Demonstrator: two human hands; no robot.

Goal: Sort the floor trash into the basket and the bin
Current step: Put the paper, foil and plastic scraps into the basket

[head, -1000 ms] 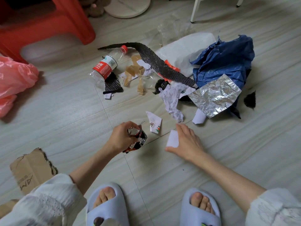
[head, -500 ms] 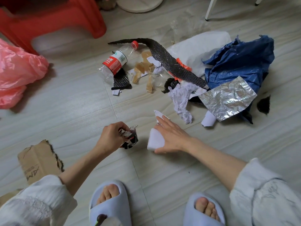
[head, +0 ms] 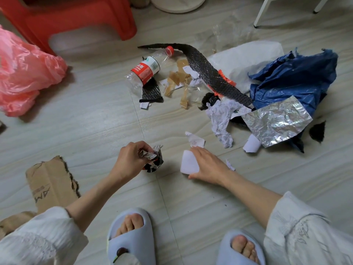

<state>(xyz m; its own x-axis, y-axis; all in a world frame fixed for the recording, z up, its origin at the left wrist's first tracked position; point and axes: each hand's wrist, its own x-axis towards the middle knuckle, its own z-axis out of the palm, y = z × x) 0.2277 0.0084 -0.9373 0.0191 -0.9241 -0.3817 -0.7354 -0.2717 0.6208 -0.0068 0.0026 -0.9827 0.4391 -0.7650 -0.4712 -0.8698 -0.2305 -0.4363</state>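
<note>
My left hand (head: 131, 159) grips a crumpled black and silver wrapper (head: 154, 159) just above the floor. My right hand (head: 210, 165) holds a flat white paper piece (head: 189, 162) between thumb and fingers, low over the tiles. A torn printed paper scrap (head: 194, 140) lies just beyond its fingertips. Farther back lies the trash pile: crumpled white paper (head: 221, 119), a foil sheet (head: 277, 121), a blue plastic bag (head: 294, 77), a black mesh strip (head: 210, 73), brown tape scraps (head: 177, 79) and a clear bottle (head: 147, 69) with a red label.
A pink plastic bag (head: 24, 73) sits at the left, with a red stool (head: 76, 18) behind it. Torn cardboard (head: 51, 180) lies by my left arm. A white chair leg (head: 261, 12) stands at the back right. My slippered feet (head: 133, 236) are at the bottom.
My right hand has carried the white paper piece left and nearer to me, stopping beside the torn printed scrap. My left hand has kept its grip on the wrapper.
</note>
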